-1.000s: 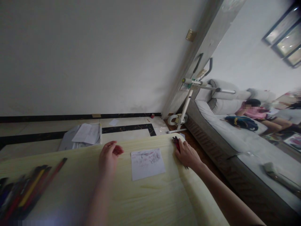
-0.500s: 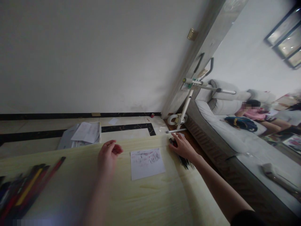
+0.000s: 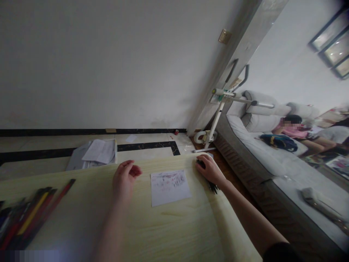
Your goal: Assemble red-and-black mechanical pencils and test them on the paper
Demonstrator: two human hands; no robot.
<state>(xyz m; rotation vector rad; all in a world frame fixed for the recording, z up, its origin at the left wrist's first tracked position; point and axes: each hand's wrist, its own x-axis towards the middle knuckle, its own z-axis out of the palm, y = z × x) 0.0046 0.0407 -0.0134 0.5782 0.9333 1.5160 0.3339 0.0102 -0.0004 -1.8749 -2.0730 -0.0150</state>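
Note:
My left hand (image 3: pixel 124 178) hovers over the pale yellow table, left of the paper. Its fingers are loosely curled and apart, and nothing shows in them. At the right end of the table my right hand (image 3: pixel 209 169) has its fingers closed over a bundle of dark pens (image 3: pixel 213 187). The pens' ends poke out below the palm; the rest is hidden under the hand. Between my hands lies a white sheet of paper (image 3: pixel 170 191) covered in dark and reddish scribbles. More pens (image 3: pixel 35 211), red, black and yellow, lie blurred at the left.
The table (image 3: pixel 163 233) ends at the right beside a grey sofa (image 3: pixel 251 156), where a person (image 3: pixel 293 131) sits near a dark bag (image 3: pixel 278 142). White exercise equipment (image 3: pixel 216 120) stands by the wall corner. A box with papers (image 3: pixel 99 153) sits on the floor beyond the table.
My right hand's fingers have drawn in more closely over the dark pens. My left hand stays almost in place. The view has shifted slightly.

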